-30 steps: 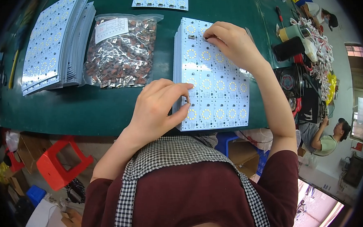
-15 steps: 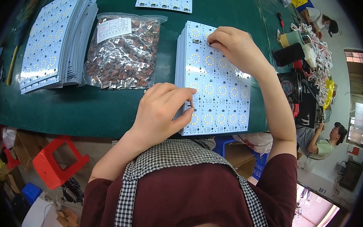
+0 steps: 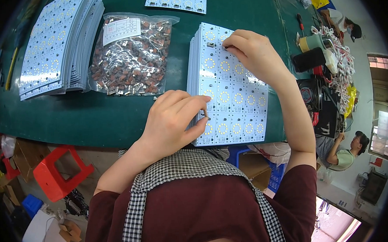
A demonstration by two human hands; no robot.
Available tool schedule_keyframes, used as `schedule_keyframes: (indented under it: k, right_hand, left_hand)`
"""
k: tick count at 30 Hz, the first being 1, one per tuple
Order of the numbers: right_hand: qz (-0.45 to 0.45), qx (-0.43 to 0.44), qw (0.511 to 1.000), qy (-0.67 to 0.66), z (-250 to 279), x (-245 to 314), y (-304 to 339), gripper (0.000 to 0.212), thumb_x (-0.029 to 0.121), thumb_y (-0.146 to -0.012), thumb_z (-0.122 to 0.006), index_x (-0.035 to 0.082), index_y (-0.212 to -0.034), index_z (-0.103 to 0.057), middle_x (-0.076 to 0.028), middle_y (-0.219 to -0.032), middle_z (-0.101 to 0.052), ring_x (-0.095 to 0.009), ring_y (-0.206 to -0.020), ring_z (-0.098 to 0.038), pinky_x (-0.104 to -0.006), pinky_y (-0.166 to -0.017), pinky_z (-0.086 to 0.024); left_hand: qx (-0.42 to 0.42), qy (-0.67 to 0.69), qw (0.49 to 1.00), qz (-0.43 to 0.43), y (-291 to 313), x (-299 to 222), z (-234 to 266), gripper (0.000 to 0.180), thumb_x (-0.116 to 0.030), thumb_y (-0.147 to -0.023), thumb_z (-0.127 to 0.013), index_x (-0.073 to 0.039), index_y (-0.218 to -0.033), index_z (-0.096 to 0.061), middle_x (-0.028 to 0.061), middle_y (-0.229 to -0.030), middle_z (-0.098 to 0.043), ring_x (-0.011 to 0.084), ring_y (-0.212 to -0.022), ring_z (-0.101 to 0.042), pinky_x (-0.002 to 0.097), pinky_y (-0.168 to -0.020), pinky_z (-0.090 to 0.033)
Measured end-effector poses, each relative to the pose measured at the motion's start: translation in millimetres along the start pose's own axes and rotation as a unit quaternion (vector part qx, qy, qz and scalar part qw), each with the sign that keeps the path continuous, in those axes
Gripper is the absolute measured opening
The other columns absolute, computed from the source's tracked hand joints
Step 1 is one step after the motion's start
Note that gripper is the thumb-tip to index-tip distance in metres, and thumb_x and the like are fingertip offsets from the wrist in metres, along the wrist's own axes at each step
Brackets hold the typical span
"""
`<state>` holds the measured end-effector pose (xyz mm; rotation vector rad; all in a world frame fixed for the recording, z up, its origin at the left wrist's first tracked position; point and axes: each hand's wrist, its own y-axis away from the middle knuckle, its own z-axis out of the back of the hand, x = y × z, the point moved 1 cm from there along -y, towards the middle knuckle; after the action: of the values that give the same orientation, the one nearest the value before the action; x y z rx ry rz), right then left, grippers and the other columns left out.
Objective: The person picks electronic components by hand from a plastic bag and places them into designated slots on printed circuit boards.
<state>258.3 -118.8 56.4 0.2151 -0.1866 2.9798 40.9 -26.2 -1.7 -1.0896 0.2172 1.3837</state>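
Observation:
A stack of white circuit boards (image 3: pixel 236 128) with rings of yellow LEDs lies in front of me. Over its far part, my right hand (image 3: pixel 254 52) is closed in a pinch against the top board; a small dark part shows at its fingertips. One small metal-cased component (image 3: pixel 210 44) sits on that board just left of those fingers. My left hand (image 3: pixel 172 120) hovers by the stack's near left edge, thumb and forefinger pinching a small brown electronic component (image 3: pixel 205 113). Left of the stack lies a clear bag (image 3: pixel 131 58) full of similar brown-and-silver components.
A taller stack of LED boards (image 3: pixel 49 45) stands at the far left of the green table (image 3: pixel 71 123). Another board (image 3: pixel 176 0) with components fitted lies at the back. A black phone (image 3: pixel 309 59) and white cables (image 3: pixel 342 60) are on the right; a red stool (image 3: pixel 63 171) stands below left.
Both hands hold nearly the same places and the same pinches. The whole view has shifted very slightly.

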Motion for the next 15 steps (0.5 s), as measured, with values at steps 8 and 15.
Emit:
schedule_keyframes:
  k: [8,15]
  right_hand:
    - [0.004,-0.019,1.000,-0.015,-4.2,-2.5,1.7,0.013,0.002,-0.080,-0.058,-0.001,-0.092,-0.062,-0.012,-0.087,-0.062,-0.030,-0.084,-0.061,-0.0366,-0.073,-0.050]
    - [-0.011,-0.038,0.997,-0.068,0.5,0.0,2.9,0.013,0.002,-0.082,-0.060,-0.002,-0.094,-0.063,-0.011,-0.087,-0.062,-0.027,-0.081,-0.062,-0.0322,-0.073,-0.050]
  left_hand:
    - [-0.004,0.001,1.000,-0.001,-0.1,0.5,-1.1,0.027,-0.010,-0.071,-0.069,-0.007,-0.096,-0.061,0.0020,-0.087,-0.066,0.0195,-0.083,-0.060,0.0338,-0.073,-0.046]
    - [-0.013,0.054,0.998,0.022,-0.2,0.0,0.1,0.023,-0.006,-0.071,-0.068,-0.004,-0.092,-0.061,0.0057,-0.090,-0.066,0.0197,-0.082,-0.062,0.0330,-0.073,-0.049]
